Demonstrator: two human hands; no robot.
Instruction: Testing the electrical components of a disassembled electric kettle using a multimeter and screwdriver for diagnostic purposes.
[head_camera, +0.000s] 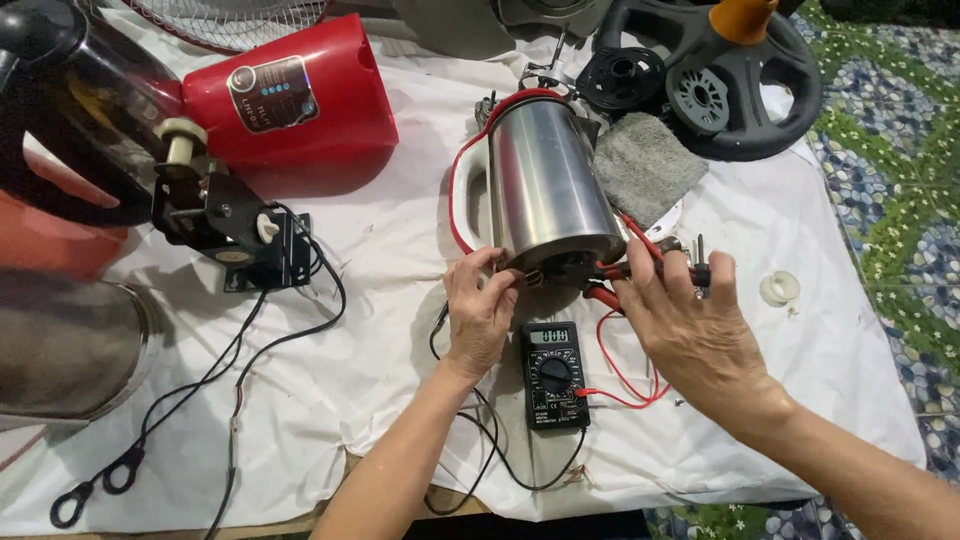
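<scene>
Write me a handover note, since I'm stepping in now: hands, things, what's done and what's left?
Left hand: fingertips at the open base of the kettle, which lies on its side on the white cloth.
Right hand: holds red-handled pliers at the same base.
Multimeter: on the cloth between the hands, switched on, leads attached.
Done: base exposed.
Left: work inside the base; kettle not reassembled.

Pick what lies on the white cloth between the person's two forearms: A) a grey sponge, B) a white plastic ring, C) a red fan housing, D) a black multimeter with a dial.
D: the black multimeter lies on the cloth between the left hand and the right hand, just below the open base of the steel kettle, with red and black leads running from it.
</scene>
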